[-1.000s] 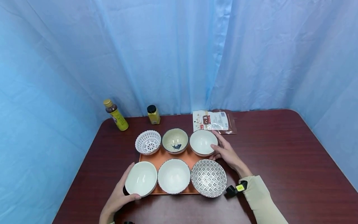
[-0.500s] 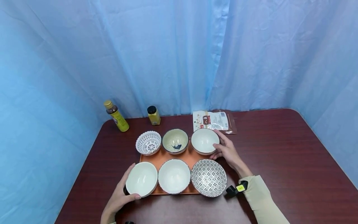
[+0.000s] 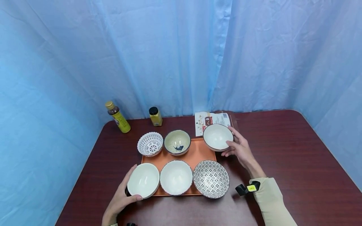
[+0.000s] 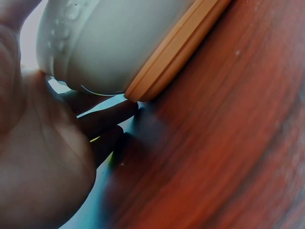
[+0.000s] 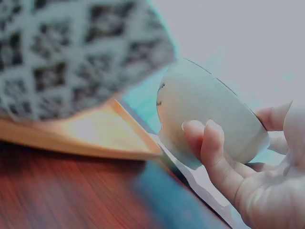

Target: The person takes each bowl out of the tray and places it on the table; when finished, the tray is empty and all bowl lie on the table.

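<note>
In the head view my right hand (image 3: 242,152) holds a white bowl (image 3: 217,137) with a dark rim, lifted off the back right of the orange tray (image 3: 202,151). The right wrist view shows fingers and thumb gripping this bowl (image 5: 214,109) by its side, raised and tilted. At the front left, my left hand (image 3: 120,199) grips a plain white bowl (image 3: 143,180), thumb at its near side and fingers along its left. This bowl (image 4: 119,43) stands at the edge of the tray (image 4: 167,55) in the left wrist view.
Other bowls on the tray are a white lattice-patterned one (image 3: 150,144), a beige fish one (image 3: 177,142), a white one (image 3: 176,178) and a black-patterned one (image 3: 211,179). Behind stand a yellow-labelled bottle (image 3: 120,120), a black-lidded jar (image 3: 155,116) and a food packet (image 3: 202,121).
My right hand has carried the dark-rimmed white bowl up and to the right, off its spot on the tray, partly over the packet. My left hand stays at its bowl.
</note>
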`<action>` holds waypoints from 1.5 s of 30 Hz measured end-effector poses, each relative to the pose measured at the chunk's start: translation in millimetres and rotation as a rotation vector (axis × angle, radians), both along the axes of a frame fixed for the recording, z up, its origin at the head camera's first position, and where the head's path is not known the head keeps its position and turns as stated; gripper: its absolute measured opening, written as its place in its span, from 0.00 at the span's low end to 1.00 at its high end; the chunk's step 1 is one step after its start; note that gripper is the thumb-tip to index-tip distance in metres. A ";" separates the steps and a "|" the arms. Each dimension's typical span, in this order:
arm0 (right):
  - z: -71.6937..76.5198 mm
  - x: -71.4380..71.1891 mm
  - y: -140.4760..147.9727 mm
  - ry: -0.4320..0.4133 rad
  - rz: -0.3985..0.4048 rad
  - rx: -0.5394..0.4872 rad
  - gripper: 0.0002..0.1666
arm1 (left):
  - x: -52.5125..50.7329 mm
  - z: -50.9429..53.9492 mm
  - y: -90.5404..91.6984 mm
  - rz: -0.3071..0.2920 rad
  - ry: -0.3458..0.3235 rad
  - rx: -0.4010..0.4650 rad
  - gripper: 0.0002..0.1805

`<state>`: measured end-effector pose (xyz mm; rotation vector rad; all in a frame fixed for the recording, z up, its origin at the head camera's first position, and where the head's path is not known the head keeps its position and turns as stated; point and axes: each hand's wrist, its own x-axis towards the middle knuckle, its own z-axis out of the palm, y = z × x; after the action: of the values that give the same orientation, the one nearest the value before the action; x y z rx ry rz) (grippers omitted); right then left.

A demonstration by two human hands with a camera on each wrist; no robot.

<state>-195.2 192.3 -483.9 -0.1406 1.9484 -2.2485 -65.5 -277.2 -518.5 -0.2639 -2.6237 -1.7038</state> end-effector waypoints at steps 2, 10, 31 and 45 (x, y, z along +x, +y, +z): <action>0.3 -0.3 6.0 0.001 -0.016 0.000 0.41 | 0.5 0.1 0.2 0.003 -0.009 0.002 0.60; -4.6 -2.1 28.1 0.006 -0.045 -0.018 0.42 | 1.1 4.1 1.3 0.001 -0.003 -0.028 0.59; -17.4 0.7 46.0 -0.029 -0.065 0.012 0.42 | 1.2 4.8 2.2 0.020 -0.038 -0.040 0.60; -13.3 6.3 61.0 -0.032 0.032 0.205 0.48 | 1.3 4.4 1.8 0.023 -0.049 -0.035 0.60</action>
<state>-188.9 253.3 -497.2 -0.1084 2.1283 -2.0034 -64.2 -275.4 -514.1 -0.1948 -2.6819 -1.6802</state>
